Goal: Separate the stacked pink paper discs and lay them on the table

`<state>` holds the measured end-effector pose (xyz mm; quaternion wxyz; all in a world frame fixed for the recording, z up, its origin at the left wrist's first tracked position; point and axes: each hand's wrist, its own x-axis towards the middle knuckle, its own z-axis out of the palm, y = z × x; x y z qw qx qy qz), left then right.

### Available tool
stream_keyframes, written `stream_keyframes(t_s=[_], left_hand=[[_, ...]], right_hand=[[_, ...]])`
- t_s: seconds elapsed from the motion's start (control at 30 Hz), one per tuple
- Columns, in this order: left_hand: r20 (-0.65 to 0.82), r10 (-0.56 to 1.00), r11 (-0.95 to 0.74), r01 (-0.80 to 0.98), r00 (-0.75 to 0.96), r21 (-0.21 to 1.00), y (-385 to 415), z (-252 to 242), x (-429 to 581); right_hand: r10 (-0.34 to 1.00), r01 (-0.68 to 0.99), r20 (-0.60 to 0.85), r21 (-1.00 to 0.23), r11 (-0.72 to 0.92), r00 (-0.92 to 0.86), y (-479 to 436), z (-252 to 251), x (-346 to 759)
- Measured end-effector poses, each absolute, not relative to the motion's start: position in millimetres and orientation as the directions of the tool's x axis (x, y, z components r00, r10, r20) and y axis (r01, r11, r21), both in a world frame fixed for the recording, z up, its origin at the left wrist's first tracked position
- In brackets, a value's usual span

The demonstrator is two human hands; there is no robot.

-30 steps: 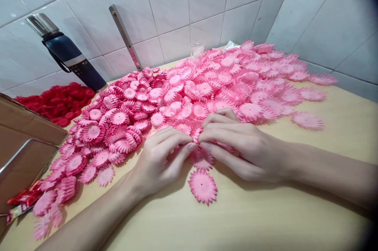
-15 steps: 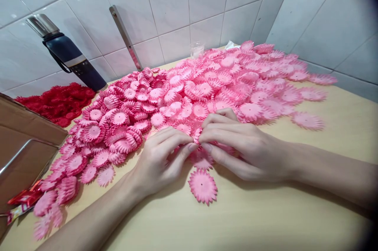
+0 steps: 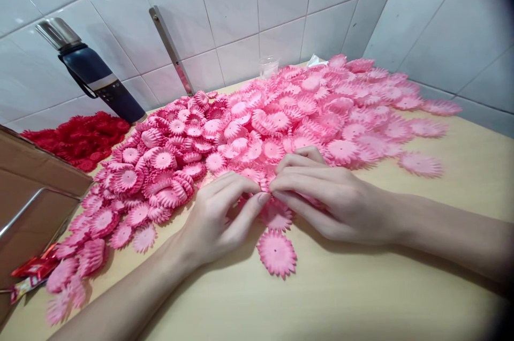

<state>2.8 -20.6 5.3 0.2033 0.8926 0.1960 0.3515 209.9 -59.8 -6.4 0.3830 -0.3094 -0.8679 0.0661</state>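
My left hand and my right hand meet above the front of the pile, thumbs and forefingers pinched together. Between their fingertips is a small pink scalloped flower-petal disc, mostly covered by the fingers. Just below the fingertips another pink petal disc lies partly in shadow. Nearer to me, a single flat petal disc with a pointed rim and a small centre hole rests on the table. Behind both hands spreads a large heap of pink petal discs, curled and darker at left, flatter and paler at right.
The pale wooden table meets a tiled wall. At left are a red petal heap, a dark blue flask, a cardboard box and a red wrapper. A metal strip leans against the tiles; a clear cup stands behind the heap.
The fingertips of both hands have shifted slightly on the petal disc, with the thumbs a little higher. The loose discs stay where they were; the view has moved very slightly.
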Motion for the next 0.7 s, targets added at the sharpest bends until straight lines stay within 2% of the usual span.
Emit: stream_keyframes(t_s=[0.7], left_hand=[[0.584,0.452,-0.876,0.212,0.674,0.433,-21.9,4.5,4.2]], right_hand=[[0.587,0.414,0.555,-0.417,0.809,-0.590,-60.1,-6.2,210.8]])
